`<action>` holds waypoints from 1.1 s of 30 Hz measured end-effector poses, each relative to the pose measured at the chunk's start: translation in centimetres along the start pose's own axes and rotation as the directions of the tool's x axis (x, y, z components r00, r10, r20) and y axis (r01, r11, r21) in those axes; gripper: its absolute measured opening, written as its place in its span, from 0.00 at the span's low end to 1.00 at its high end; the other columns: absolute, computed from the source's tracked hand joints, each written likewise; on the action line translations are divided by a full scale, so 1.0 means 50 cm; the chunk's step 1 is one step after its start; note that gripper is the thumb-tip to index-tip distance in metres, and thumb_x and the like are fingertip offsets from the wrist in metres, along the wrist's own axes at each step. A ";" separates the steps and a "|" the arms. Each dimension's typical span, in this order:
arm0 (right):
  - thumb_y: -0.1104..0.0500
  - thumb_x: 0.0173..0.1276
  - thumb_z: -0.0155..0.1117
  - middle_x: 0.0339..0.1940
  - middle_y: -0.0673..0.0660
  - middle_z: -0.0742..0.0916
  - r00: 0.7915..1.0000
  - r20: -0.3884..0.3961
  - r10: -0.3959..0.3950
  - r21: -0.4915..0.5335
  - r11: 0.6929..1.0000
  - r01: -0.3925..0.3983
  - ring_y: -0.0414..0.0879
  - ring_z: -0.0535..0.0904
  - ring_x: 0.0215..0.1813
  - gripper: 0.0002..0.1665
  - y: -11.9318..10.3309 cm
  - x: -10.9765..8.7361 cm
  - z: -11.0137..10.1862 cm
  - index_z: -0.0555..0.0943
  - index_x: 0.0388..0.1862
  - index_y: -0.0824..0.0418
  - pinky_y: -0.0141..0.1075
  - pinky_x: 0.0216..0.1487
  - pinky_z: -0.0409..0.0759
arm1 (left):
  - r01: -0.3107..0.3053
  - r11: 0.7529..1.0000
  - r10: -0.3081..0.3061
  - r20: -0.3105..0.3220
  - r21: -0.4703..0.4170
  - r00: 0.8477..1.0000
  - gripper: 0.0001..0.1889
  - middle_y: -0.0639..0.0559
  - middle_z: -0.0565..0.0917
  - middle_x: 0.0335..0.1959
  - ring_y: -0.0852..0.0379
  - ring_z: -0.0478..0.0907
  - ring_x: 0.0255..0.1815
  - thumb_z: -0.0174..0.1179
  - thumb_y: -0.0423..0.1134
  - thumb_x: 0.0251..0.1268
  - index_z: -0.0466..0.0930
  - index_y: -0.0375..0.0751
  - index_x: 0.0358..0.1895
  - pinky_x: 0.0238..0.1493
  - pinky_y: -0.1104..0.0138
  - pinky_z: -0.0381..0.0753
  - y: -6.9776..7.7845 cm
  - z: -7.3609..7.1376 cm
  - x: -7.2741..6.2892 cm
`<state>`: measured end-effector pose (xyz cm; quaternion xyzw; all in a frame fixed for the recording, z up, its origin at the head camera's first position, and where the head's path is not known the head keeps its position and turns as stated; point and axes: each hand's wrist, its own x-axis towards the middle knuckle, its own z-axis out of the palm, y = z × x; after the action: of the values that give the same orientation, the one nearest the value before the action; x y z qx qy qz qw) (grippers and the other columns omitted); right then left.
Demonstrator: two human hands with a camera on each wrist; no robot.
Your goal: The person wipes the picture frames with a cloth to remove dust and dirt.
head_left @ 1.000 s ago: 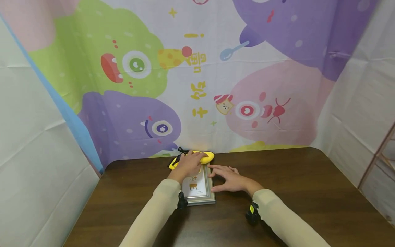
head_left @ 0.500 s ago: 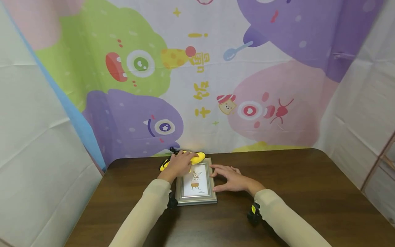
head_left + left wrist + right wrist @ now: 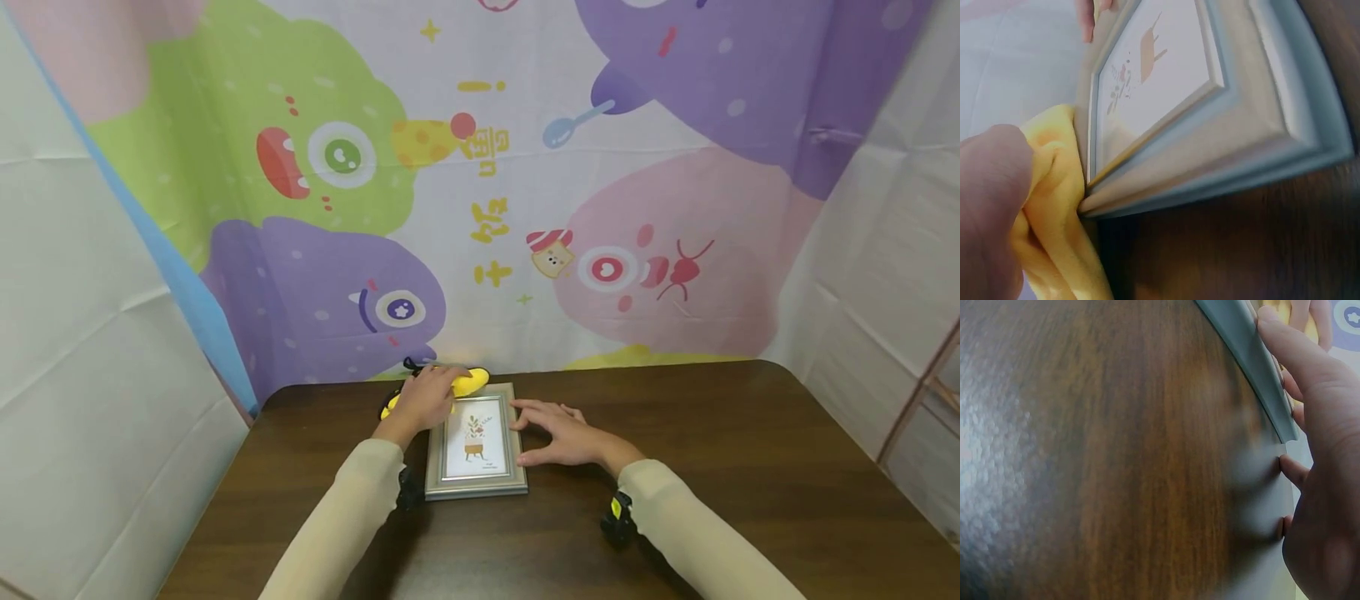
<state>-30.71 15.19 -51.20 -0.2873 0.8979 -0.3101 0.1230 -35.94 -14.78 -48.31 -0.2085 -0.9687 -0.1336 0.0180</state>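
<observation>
A silver-beige picture frame [image 3: 476,487] lies on the table, its print of a potted plant facing up. My left hand [image 3: 427,398] holds a bunched yellow cloth [image 3: 471,382] with black trim at the frame's far left corner. In the left wrist view, folds of the cloth [image 3: 1057,194] hang past the frame's edge [image 3: 1229,144], and most of the fingers are hidden. My right hand [image 3: 558,433] rests against the frame's right side, thumb and fingers spread and touching the edge. The right wrist view shows the thumb [image 3: 1291,347] on the frame's border [image 3: 1254,362].
The dark wooden table [image 3: 720,483] extends to both sides and toward me. A cartoon-printed curtain [image 3: 495,325] hangs right behind its far edge, close to the cloth. Pale fabric walls [image 3: 90,375] stand at left and right.
My left hand has moved the yellow cloth leftward along the frame's far end, uncovering more of the print. My right hand stays at the frame's right edge.
</observation>
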 end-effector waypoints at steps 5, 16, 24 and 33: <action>0.36 0.73 0.79 0.95 0.51 0.66 1.000 0.001 0.012 -0.010 1.000 -0.012 0.61 0.57 0.96 0.24 0.003 0.001 0.000 0.84 0.61 0.41 0.81 0.86 0.48 | -0.042 0.995 0.054 -0.135 0.089 0.989 0.27 0.44 0.88 0.71 0.37 0.85 0.70 0.48 0.30 0.82 0.82 0.54 0.75 0.60 0.34 0.88 -0.037 0.018 0.015; 0.37 0.73 0.79 0.95 0.52 0.67 1.000 0.001 0.005 0.000 1.000 -0.005 0.62 0.58 0.96 0.24 0.000 0.001 0.001 0.85 0.62 0.43 0.81 0.85 0.49 | -0.048 0.999 0.040 -0.276 -0.020 0.960 0.24 0.38 0.90 0.64 0.33 0.88 0.59 0.52 0.25 0.77 0.83 0.43 0.70 0.54 0.39 0.90 -0.017 -0.051 -0.068; 0.38 0.73 0.80 0.95 0.52 0.67 1.000 -0.010 -0.003 -0.001 1.000 0.003 0.62 0.58 0.95 0.25 -0.001 0.001 0.004 0.85 0.62 0.43 0.82 0.85 0.49 | -0.010 0.999 0.000 -0.311 -0.031 0.950 0.23 0.40 0.90 0.66 0.35 0.87 0.60 0.52 0.27 0.80 0.83 0.45 0.71 0.56 0.38 0.89 -0.035 -0.085 -0.113; 0.38 0.73 0.80 0.95 0.52 0.67 1.000 -0.013 -0.005 -0.014 1.000 0.005 0.62 0.58 0.95 0.24 0.002 -0.001 0.002 0.85 0.62 0.43 0.82 0.85 0.49 | 0.022 0.999 -0.006 -0.386 0.036 0.922 0.22 0.37 0.90 0.62 0.32 0.88 0.57 0.54 0.27 0.79 0.84 0.43 0.69 0.51 0.36 0.89 -0.055 -0.113 -0.170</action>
<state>-30.68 15.22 -51.36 -0.2883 0.9002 -0.3058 0.1143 -29.44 -22.10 -44.31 -0.1707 -0.9501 -0.1530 0.2115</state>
